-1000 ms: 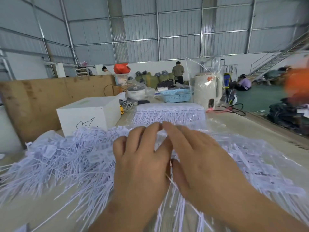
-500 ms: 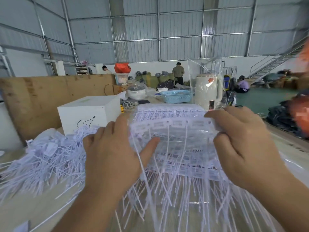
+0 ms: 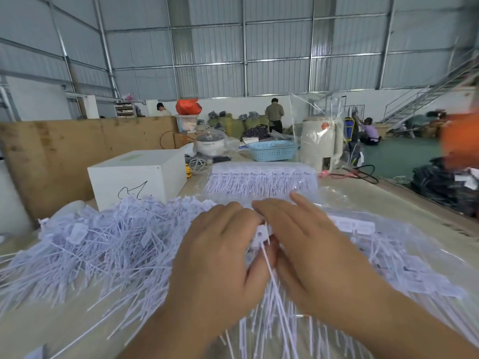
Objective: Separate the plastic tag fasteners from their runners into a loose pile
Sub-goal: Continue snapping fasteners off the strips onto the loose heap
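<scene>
Pinching a bunched strip of fasteners (image 3: 261, 235) between both hands: left hand (image 3: 217, 257) and right hand (image 3: 311, 252) meet knuckle to knuckle, fingers curled round the white heads, tails hanging toward the person. Close grip likely gives leverage to twist heads off the runner. Loose pile (image 3: 103, 244) lies just left, so drops are short. Unsplit stack (image 3: 261, 177) waits beyond the hands on the table (image 3: 375, 200), beside the white box (image 3: 137, 177).

Head view looks forward-down (edges perhaps blurred), close over table (image 3: 388, 203).
</scene>
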Available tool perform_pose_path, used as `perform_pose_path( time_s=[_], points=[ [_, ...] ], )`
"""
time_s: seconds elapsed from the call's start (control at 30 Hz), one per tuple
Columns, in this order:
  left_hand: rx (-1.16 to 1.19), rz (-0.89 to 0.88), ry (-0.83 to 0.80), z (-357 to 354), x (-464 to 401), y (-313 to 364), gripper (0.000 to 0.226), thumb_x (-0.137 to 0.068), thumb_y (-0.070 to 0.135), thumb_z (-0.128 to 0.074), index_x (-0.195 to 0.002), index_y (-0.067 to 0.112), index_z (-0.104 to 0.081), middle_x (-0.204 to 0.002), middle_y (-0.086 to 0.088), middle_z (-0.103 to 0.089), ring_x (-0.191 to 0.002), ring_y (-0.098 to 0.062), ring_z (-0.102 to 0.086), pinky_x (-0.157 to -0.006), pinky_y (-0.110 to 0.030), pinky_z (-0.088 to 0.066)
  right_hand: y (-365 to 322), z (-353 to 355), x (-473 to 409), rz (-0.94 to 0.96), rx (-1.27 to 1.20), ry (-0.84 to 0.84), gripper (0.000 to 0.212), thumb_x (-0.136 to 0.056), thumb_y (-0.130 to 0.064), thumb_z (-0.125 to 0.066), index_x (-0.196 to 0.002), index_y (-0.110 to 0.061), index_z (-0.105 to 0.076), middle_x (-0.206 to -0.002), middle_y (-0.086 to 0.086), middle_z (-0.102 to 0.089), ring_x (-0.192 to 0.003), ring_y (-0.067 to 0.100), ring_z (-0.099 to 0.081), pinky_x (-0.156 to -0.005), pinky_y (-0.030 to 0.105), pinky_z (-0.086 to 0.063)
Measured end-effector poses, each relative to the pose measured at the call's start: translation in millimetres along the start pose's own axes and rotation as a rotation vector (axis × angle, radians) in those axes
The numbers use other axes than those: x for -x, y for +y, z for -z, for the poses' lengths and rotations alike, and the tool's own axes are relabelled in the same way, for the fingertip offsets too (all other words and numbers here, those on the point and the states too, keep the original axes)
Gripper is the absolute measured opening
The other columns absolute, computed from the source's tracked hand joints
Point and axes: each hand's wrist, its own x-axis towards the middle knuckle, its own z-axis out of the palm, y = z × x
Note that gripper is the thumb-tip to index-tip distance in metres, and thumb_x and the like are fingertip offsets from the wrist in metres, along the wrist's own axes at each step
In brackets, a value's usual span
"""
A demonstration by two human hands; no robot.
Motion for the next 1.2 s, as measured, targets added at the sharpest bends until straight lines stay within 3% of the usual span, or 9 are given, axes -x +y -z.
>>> perform_pose_path(
  time_s=[0.1,0.23,0.4,0.47,0.63,0.83,0.97,1.07,1.2],
  points=[
    [0.088,0.093,0.012,4,0,4,0.019,-0.084,0.040,-0.057,-0.096,0.026,-0.052,-0.082,0.013,-0.056,-0.075,-0.009,-0.051,-0.068,-0.030,-0.042,7,11,-5,-0.014,-0.047,0.029,0.033,-0.078,-0.009,-0.052,-0.108,-0.010,-0.063,-0.103,0.003,-0.062,-0.089,0.025,-0.055,-0.084,0.038,-0.043],
    [0.115,0.133,0.012,7,-1,7,0.028,-0.081,0.048,-0.058,-0.102,0.030,-0.054,-0.088,0.017,-0.059,-0.079,-0.003,-0.053,-0.071,-0.029,-0.043,6,14,-6,-0.017,-0.174,-0.027,0.025,-0.077,-0.023,-0.051,-0.099,-0.012,-0.056,-0.099,-0.002,-0.054,-0.090,0.017,-0.050,-0.081,0.030,-0.040],
    [0.067,0.336,-0.061,19,-8,-5,0.043,-0.073,0.071,-0.052,-0.087,0.032,-0.060,-0.074,0.020,-0.058,-0.072,-0.002,-0.051,-0.065,-0.032,-0.043,14,26,-5,-0.139,-0.093,0.070,0.011,-0.089,-0.019,-0.042,-0.094,-0.014,-0.051,-0.079,-0.001,-0.053,-0.064,0.018,-0.048,-0.051,0.039,-0.043],
    [0.109,0.477,-0.094,23,-8,-15,0.049,-0.066,0.079,-0.052,-0.078,0.032,-0.060,-0.059,0.016,-0.056,-0.060,-0.003,-0.053,-0.055,-0.020,-0.038,18,32,-5,-0.157,0.046,0.034,0.015,-0.090,-0.017,-0.043,-0.099,-0.014,-0.054,-0.080,0.003,-0.057,-0.063,0.024,-0.051,-0.045,0.037,-0.044],
    [0.387,0.614,-0.281,23,-5,-33,0.045,-0.073,0.068,-0.065,-0.074,0.023,-0.066,-0.053,0.002,-0.056,-0.042,-0.011,-0.048,-0.048,-0.018,-0.034,33,33,-4,-0.266,0.205,-0.296,0.035,-0.096,-0.017,-0.046,-0.125,-0.035,-0.052,-0.104,-0.005,-0.057,-0.086,0.023,-0.061,-0.067,0.040,-0.053],
    [0.428,0.569,-0.372,19,0,-36,0.018,-0.073,0.040,-0.079,-0.070,0.023,-0.072,-0.062,-0.001,-0.064,-0.041,-0.002,-0.046,-0.045,-0.016,-0.035,34,24,4,-0.133,-0.012,-0.442,0.065,-0.087,0.007,-0.045,-0.141,-0.030,-0.048,-0.128,-0.015,-0.054,-0.122,0.007,-0.042,-0.102,0.019,-0.033],
    [0.664,0.577,-0.319,20,-4,-28,0.025,-0.059,0.046,-0.089,-0.067,0.027,-0.074,-0.062,-0.006,-0.065,-0.048,-0.011,-0.052,-0.046,-0.021,-0.042,15,22,5,-0.083,-0.219,-0.284,0.047,-0.098,-0.049,-0.039,-0.140,-0.031,-0.047,-0.131,-0.020,-0.053,-0.123,-0.004,-0.041,-0.100,0.005,-0.026],
    [0.785,0.589,-0.329,20,-5,-23,0.022,-0.055,0.047,-0.081,-0.068,0.030,-0.075,-0.058,-0.011,-0.061,-0.044,-0.011,-0.049,-0.041,-0.023,-0.039,5,17,2,-0.073,-0.393,-0.244,0.038,-0.094,-0.062,-0.037,-0.106,-0.035,-0.060,-0.098,-0.023,-0.058,-0.096,-0.003,-0.054,-0.081,0.014,-0.041],
    [0.904,0.654,-0.398,25,-7,-27,0.027,-0.061,0.049,-0.075,-0.076,0.027,-0.076,-0.058,-0.022,-0.059,-0.037,-0.013,-0.043,-0.045,-0.020,-0.039,13,20,-3,-0.130,-0.412,-0.151,0.036,-0.087,-0.059,-0.051,-0.066,-0.030,-0.051,-0.058,-0.013,-0.047,-0.051,0.008,-0.046,-0.046,0.018,-0.029]
  ],
)
